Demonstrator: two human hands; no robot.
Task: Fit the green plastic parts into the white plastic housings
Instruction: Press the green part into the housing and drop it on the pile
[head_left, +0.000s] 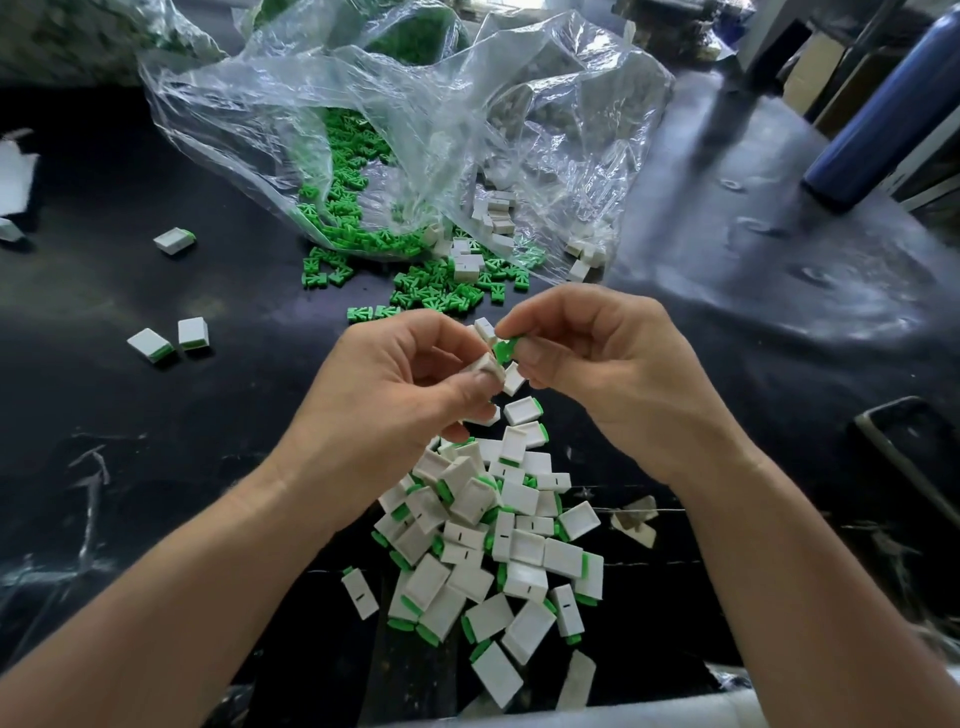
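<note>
Nearest, on the dark worktop (156, 415): heap of assembled units (498, 545) — white shells with green ends showing, piled loosely between the two forearms, some flat, some on edge. Pale scrap (635, 525) just right of the heap.

Above the heap: left hand (410, 384), fingers curled, thumb and fingertips gripping a white housing (487, 365), raised off the worktop. Right hand (597, 358), fingers likewise curled, forefinger and thumb pinching a green part (505, 349) — held at the housing's upper end, touching or nearly so; whether seated in it, cannot tell. Two further white pieces close by the fingertips: one (484, 328) just beyond, one (514, 378) just below; held or lying loose, not clear.

Left, well apart from the hands: pair of stray units (193, 332) side by side, and a third unit (174, 240) farther back.

Beyond the hands: scatter of loose green parts (441, 291) at the mouth of a crumpled clear plastic bag (415, 130); more green pieces within, and empty white housings (498, 213) toward its right side.

Far right: dark blue cylinder (883, 114), tilted. Right edge: dark-framed flat object (906, 457), only partly in view.
</note>
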